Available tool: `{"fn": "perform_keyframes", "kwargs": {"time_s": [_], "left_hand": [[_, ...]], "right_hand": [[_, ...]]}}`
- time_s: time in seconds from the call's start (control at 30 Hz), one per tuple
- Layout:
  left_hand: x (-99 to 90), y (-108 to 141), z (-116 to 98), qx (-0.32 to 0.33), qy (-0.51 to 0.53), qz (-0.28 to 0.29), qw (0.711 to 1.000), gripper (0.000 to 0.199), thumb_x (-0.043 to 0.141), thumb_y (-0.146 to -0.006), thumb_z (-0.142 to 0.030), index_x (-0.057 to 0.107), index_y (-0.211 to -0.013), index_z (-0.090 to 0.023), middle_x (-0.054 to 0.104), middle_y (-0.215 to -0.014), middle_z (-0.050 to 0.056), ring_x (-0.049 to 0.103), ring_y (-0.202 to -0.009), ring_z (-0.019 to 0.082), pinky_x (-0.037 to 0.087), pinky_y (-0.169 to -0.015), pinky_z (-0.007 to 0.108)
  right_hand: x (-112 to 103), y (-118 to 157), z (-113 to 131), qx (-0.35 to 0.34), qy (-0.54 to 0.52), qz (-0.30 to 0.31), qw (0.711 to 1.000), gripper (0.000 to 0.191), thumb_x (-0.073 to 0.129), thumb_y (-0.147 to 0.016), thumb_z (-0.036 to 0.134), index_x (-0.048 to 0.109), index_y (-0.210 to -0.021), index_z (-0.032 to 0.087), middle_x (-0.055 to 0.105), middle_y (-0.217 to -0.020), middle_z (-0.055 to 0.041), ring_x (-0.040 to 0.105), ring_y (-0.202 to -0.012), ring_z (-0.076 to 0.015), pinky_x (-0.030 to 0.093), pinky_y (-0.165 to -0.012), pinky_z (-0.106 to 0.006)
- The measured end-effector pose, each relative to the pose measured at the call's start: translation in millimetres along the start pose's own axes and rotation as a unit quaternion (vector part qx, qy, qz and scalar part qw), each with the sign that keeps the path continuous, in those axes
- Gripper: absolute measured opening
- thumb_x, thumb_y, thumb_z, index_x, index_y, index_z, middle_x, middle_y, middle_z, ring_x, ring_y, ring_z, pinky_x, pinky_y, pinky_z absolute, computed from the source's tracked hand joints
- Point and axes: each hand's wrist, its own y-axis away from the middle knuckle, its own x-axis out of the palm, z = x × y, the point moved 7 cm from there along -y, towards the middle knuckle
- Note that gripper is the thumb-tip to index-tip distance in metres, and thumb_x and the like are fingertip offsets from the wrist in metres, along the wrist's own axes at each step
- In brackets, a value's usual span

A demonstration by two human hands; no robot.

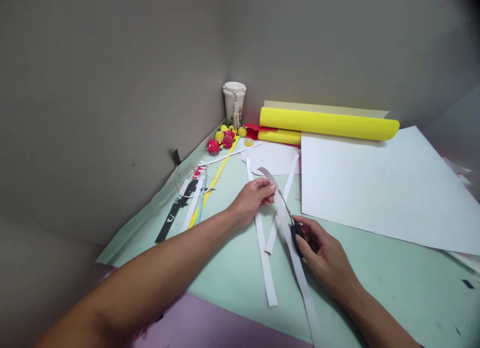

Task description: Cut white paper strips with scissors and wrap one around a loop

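Note:
Pinched between the fingertips of my left hand is a long white paper strip, which curls at its far end and runs down toward the near table edge. My right hand grips black-handled scissors. Their blades point up and left, lying along the strip close to my left fingertips. Whether the blades are parted I cannot tell. Beneath my hands, a second white strip and a shorter white strip lie on the pale green table cover.
A large white sheet lies at the right, with a yellow corrugated roll behind it. Red and yellow paper balls sit by a lidded cup in the corner. Black and yellow strips lie at the left.

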Motion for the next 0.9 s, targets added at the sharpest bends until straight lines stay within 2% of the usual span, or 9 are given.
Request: {"fn": "perform_keyframes", "kwargs": {"time_s": [0.47, 0.9], "left_hand": [[3.4, 0.7, 0.3, -0.003, 0.040, 0.005, 0.999, 0.029, 0.073, -0.073, -0.036, 0.056, -0.080, -0.013, 0.055, -0.064, -0.002, 0.048, -0.057, 0.005, 0.036, -0.059, 0.019], [5.1, 1.4, -1.3, -0.003, 0.058, 0.010, 0.998, 0.027, 0.073, -0.075, -0.033, 0.055, -0.081, -0.013, 0.055, -0.064, -0.003, 0.049, -0.058, 0.005, 0.036, -0.060, 0.019]], "right_hand": [[-2.6, 1.4, 5.3, -0.025, 0.032, -0.020, 0.999, 0.037, 0.050, -0.087, 0.030, 0.057, -0.122, 0.022, 0.058, -0.082, -0.0013, 0.056, -0.069, -0.0149, 0.049, -0.067, -0.027], [-0.8, 1.8, 3.0, -0.010, 0.013, -0.015, 1.000, 0.036, 0.050, -0.088, 0.030, 0.055, -0.123, 0.023, 0.059, -0.085, -0.0006, 0.057, -0.073, -0.0146, 0.048, -0.071, -0.026]]}}
